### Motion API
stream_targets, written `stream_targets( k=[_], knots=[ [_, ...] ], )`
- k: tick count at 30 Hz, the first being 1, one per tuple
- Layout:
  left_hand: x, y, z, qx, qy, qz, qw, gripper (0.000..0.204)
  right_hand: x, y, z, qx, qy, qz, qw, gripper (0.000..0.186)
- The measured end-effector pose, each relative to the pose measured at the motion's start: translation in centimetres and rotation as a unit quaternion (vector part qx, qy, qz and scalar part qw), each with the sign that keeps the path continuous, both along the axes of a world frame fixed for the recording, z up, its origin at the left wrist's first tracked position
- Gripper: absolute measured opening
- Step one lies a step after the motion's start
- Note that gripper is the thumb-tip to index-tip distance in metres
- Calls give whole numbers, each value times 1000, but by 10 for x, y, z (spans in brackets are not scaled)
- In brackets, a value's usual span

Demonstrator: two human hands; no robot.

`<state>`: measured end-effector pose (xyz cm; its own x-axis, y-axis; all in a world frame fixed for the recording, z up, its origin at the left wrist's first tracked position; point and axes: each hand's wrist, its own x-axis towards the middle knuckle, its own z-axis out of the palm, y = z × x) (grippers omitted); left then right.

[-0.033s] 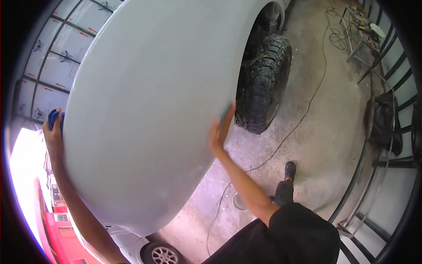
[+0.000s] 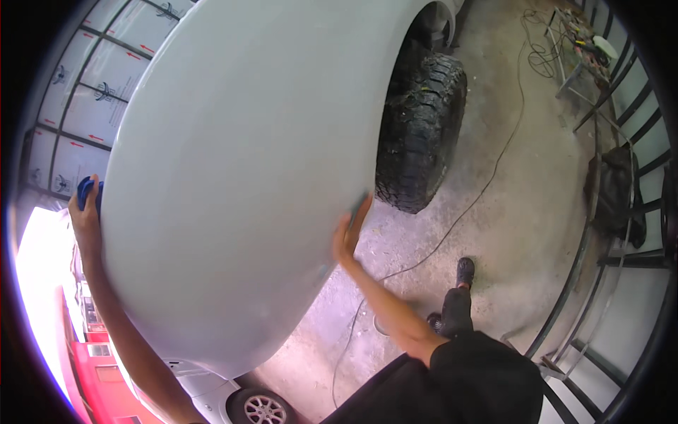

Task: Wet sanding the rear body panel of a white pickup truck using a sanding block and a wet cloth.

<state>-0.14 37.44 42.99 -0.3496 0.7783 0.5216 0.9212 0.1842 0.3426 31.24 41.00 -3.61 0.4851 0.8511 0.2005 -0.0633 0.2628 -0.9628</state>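
Note:
A large, smooth white vehicle body panel (image 2: 233,177) fills the middle, curving down toward me. At its far left edge my left hand (image 2: 86,220) is closed on a blue cloth-like thing (image 2: 85,189), whose kind I cannot make out. On the panel's right edge, just below the wheel arch, lies my right hand (image 2: 346,240), slightly blurred. A thin grey-green pad (image 2: 358,207) shows between its thumb and fingers, pressed to the panel; most of it is hidden. Behind that edge stands a chunky black tyre (image 2: 421,134).
A dark cable (image 2: 487,187) winds over the concrete floor (image 2: 522,233). Black metal railings (image 2: 565,300) run down the right, with a dark bag (image 2: 614,198) by them. A cluttered stand (image 2: 583,49) is at the far right. Another car's wheel (image 2: 261,410) shows low down.
My right hand has slid down the panel's right edge, toward me and slightly left. The left hand keeps its place with the blue thing.

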Motion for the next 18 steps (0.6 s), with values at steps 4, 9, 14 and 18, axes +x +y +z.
stream_targets(
  k=[4,9,14,18],
  knots=[
    [-67,-15,41,-2,372,-111,922,44,-37,-9,-10,29,54,-4,998,91],
    [-21,-6,35,-4,6,-64,998,46,2,13,1,0,73,27,997,97],
    [-29,-15,30,-42,43,-5,998,44,-32,4,49,87,-2,37,996,100],
    [-8,12,17,-17,114,-49,992,48,78,148,199,171,-154,-18,973,83]
  ],
)
